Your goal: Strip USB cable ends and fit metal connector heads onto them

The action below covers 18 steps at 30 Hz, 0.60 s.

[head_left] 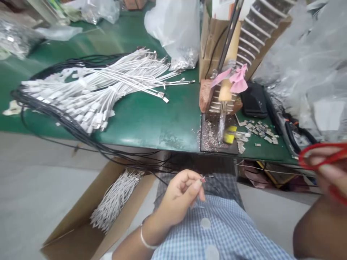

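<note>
Above my lap, my left hand (180,196) is closed in a pinch on the end of a black cable; a small red and silvery tip (203,179) sticks out between thumb and forefinger. At the right edge, my right hand (329,169) has its fingers in the loops of red-handled scissors (311,148), whose blades I cannot make out. Black cables (78,131) run from the bench over its front edge towards my left hand. Bundles of white cables with plugs (89,90) lie on the bench at left.
A soldering iron (225,90) points down over a dark plate (210,139) beside a yellow sponge (230,134). Small metal connectors (261,130) and black-handled pliers (292,131) lie to the right. A cardboard box (73,222) with white cables stands below left. Plastic bags (176,25) stand behind.
</note>
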### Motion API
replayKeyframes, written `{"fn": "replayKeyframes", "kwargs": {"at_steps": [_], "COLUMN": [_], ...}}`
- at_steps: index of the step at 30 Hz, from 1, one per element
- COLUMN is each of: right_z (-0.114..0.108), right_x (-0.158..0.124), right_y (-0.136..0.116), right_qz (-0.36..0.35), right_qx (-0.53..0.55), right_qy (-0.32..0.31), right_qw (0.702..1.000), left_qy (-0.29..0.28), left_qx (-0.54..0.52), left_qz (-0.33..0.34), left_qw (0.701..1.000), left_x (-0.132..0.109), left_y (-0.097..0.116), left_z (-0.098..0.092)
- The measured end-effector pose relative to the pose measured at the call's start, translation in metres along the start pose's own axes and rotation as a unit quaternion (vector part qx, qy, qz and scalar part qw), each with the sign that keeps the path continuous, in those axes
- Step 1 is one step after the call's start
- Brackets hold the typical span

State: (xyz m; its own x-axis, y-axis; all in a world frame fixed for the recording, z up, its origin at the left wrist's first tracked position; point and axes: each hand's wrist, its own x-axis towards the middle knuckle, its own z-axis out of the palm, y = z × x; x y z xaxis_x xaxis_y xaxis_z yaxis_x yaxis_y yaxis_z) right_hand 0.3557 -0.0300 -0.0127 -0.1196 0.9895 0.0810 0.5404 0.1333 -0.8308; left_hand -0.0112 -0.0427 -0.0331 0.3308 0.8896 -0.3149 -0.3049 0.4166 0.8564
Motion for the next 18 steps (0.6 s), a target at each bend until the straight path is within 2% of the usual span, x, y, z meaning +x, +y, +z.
{"fn": "replayKeyframes", "kwargs": {"at_steps": [2,3,4,7,10,18], "right_z": [0.044,0.068,0.092,0.143,0.16,0.166], "right_x": [-0.012,-0.015,-0.016,-0.016,-0.014,-0.007], "right_y": [-0.022,-0.033,-0.042,-0.058,-0.063,-0.07], "right_qz": [-0.031,-0.07,-0.089,-0.103,-0.119,-0.152], "right_qx": [0.007,0.005,-0.002,0.009,0.002,0.006], "right_qy": [-0.071,-0.149,-0.183,-0.182,-0.154,-0.185], "right_qw": [0.997,0.986,0.979,0.978,0.981,0.971], "left_qy": [-0.003,-0.004,-0.005,-0.011,-0.005,-0.032], "left_qx": [-0.005,-0.006,-0.005,-0.004,-0.002,0.048], "left_qz": [0.006,0.009,0.013,0.024,0.029,0.03], "left_qw": [1.0,1.0,1.0,1.0,1.0,0.998], "left_x": [-0.003,-0.005,-0.007,-0.014,-0.022,-0.034], "left_y": [-0.002,-0.003,-0.004,-0.006,-0.007,-0.008], "left_z": [0.001,0.002,0.002,0.001,-0.001,-0.005]}}
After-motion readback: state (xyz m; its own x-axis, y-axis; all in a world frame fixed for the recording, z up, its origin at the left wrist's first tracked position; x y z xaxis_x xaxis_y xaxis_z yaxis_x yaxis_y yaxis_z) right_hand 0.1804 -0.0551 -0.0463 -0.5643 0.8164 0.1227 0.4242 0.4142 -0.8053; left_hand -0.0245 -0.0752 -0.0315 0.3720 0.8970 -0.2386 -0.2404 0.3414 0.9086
